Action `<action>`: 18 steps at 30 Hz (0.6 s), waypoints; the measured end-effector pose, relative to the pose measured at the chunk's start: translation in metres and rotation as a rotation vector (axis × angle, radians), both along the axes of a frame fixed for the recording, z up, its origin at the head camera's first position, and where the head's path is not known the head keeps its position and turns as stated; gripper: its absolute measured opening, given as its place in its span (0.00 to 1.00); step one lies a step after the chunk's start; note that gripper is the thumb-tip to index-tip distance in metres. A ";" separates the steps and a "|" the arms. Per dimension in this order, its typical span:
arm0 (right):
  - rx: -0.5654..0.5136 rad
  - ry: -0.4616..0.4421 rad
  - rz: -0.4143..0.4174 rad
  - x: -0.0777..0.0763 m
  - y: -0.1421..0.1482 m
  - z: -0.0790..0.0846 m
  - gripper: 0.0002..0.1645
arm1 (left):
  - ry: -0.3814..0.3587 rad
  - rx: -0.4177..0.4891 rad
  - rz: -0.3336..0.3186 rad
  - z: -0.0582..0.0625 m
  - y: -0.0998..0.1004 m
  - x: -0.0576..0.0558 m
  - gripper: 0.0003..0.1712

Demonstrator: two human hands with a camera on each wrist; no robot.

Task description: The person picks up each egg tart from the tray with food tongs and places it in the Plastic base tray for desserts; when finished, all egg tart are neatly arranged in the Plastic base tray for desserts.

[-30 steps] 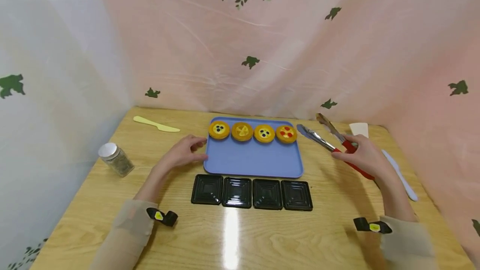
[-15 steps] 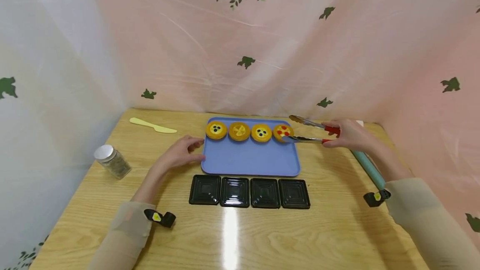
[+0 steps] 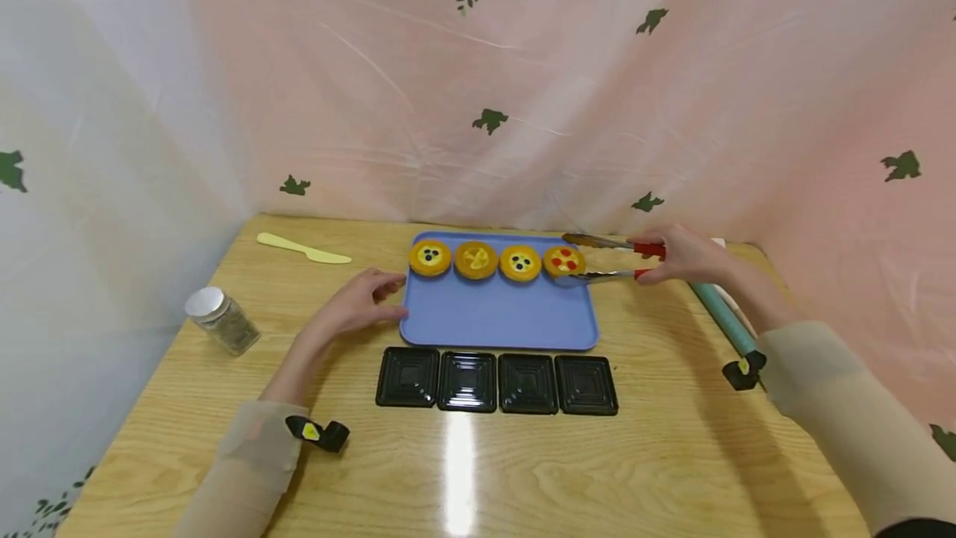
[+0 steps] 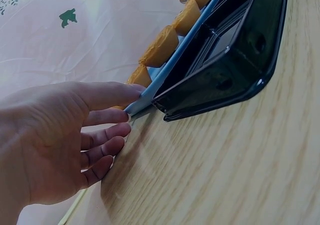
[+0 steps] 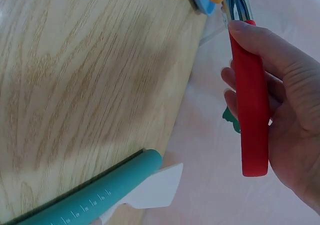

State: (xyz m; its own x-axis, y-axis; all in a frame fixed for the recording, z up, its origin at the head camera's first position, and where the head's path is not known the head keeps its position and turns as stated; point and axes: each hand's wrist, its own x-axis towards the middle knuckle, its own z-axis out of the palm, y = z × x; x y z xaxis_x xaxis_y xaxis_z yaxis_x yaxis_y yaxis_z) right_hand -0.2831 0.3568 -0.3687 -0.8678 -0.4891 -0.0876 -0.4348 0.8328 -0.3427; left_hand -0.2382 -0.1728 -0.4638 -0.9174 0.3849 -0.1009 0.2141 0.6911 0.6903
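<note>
My right hand grips a pair of metal tongs by red handles, one of which shows large in the right wrist view as the red handle. The spread tips of the tongs lie on either side of the rightmost tart, which has red pieces on top. Several tarts stand in a row along the far side of a blue tray. At the tray's left edge, my left hand rests with relaxed fingers, and its thumb touches the rim in the left wrist view.
Several black square dishes line the tray's near side. On the left are a glass jar with a silver lid and a yellow knife. To the right lie a teal rod with scale marks and a white flat blade.
My right hand has moved left and away from me with the tongs, bringing their tips from beside the tray to either side of the rightmost tart. My left hand has stayed at the tray edge.
</note>
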 end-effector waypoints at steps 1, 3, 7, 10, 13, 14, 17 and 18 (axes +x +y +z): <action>0.004 -0.006 0.002 -0.001 0.000 0.000 0.40 | 0.003 -0.001 -0.005 0.000 0.000 0.000 0.41; 0.010 -0.018 0.005 -0.003 -0.001 0.001 0.42 | -0.003 -0.001 -0.003 0.000 -0.001 0.000 0.41; 0.019 -0.031 0.010 -0.007 -0.002 0.003 0.42 | 0.004 0.000 -0.007 -0.001 -0.001 0.000 0.41; 0.009 -0.032 0.026 -0.009 -0.003 0.004 0.41 | 0.006 0.003 -0.007 -0.001 -0.001 0.000 0.41; 0.002 -0.038 0.042 -0.011 -0.003 0.006 0.40 | 0.010 0.006 -0.010 -0.001 -0.001 0.000 0.41; -0.001 -0.038 0.048 -0.012 -0.003 0.006 0.40 | 0.010 0.006 -0.011 -0.001 -0.001 -0.001 0.41; 0.008 -0.034 0.061 -0.013 -0.005 0.008 0.39 | 0.014 0.005 -0.016 -0.002 -0.002 -0.001 0.41; 0.010 -0.030 0.065 -0.013 -0.006 0.008 0.38 | 0.014 0.005 -0.016 -0.001 -0.002 -0.001 0.41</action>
State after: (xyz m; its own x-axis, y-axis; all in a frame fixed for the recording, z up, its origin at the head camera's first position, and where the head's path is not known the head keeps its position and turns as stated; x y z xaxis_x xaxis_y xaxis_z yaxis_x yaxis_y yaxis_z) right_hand -0.2962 0.3513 -0.3607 -0.8308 -0.5437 -0.1187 -0.4779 0.8064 -0.3483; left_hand -0.2388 -0.1744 -0.4653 -0.9124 0.4002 -0.0862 0.2349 0.6843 0.6904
